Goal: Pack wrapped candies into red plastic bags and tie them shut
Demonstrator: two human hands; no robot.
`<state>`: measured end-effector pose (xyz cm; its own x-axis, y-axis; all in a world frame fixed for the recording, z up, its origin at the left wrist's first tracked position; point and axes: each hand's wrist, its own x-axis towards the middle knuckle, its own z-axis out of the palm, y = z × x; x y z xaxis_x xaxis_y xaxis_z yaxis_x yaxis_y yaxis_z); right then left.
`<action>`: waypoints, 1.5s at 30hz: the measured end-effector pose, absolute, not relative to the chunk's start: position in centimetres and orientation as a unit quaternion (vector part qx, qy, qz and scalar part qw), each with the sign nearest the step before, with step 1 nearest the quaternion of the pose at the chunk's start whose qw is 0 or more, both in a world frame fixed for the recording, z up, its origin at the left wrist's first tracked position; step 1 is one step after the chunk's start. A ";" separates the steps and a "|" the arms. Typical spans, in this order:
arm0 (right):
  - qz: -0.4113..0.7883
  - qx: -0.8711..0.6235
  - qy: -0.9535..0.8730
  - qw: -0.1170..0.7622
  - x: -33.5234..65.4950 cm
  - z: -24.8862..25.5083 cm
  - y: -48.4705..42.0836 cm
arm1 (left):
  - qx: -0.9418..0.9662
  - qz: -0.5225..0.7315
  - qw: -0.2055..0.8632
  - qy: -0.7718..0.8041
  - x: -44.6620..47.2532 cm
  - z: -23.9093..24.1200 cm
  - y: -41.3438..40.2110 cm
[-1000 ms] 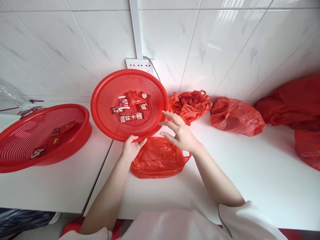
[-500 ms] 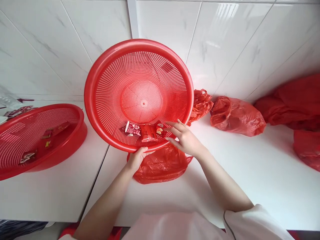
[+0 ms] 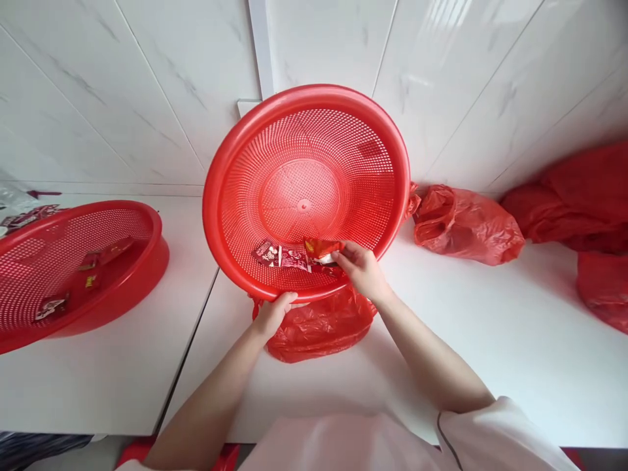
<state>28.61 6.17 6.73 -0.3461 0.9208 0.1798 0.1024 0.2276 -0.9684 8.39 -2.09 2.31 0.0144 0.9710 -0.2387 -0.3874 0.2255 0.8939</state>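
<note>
My left hand (image 3: 273,315) grips the near rim of a round red mesh basket (image 3: 373,190), tilted steeply up toward me. Several small red candy packets (image 3: 287,257) have slid to its lowest edge. My right hand (image 3: 360,268) reaches inside the basket, its fingers pinched on a small red-and-orange packet (image 3: 321,248). Directly under the basket's near rim sits a red plastic bag (image 3: 318,326) on the white counter (image 3: 490,340).
A second red mesh basket (image 3: 152,261) with a few packets lies at the left on a separate counter section. More red plastic bags (image 3: 466,226) lie by the tiled wall, and larger red bags (image 3: 583,216) fill the far right.
The basket has tipped from nearly flat to steeply upright and the packets have slid to its near edge. My right hand went from open beside the rim to pinching a packet inside.
</note>
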 end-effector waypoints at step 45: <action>0.761 -0.251 -0.353 0.483 26.6 6.9 4.2 | 0.329 0.546 0.666 0.389 7.5 2.3 -1.1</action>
<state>26.64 4.23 6.95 -0.4072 0.9124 -0.0421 -0.5577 -0.2849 -0.7796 7.53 -1.06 2.29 0.1022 0.9821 -0.1584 -0.4707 0.1880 0.8620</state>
